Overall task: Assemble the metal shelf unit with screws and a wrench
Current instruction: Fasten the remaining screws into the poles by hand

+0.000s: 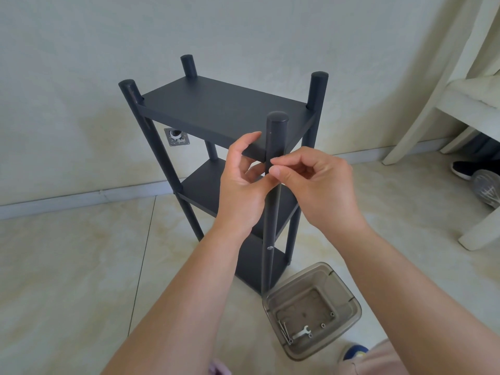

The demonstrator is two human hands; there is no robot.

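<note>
A black three-tier shelf unit (216,104) stands upright on the tiled floor against the wall. My left hand (240,190) holds the top shelf's front edge beside the near right post (276,131). My right hand (313,185) pinches something small against that post just below the top shelf; the item is hidden by my fingertips. Lower on the same post a silver screw head (270,247) shows. A small silver wrench (303,332) and several screws (284,332) lie in a clear plastic box (349,301) on the floor.
The plastic box sits right at the foot of the near post. A white chair (443,104) stands at the right with a black shoe (465,170) under it. A metal wall socket plate (176,136) is behind the shelf. My blue shoe (355,351) shows at the bottom.
</note>
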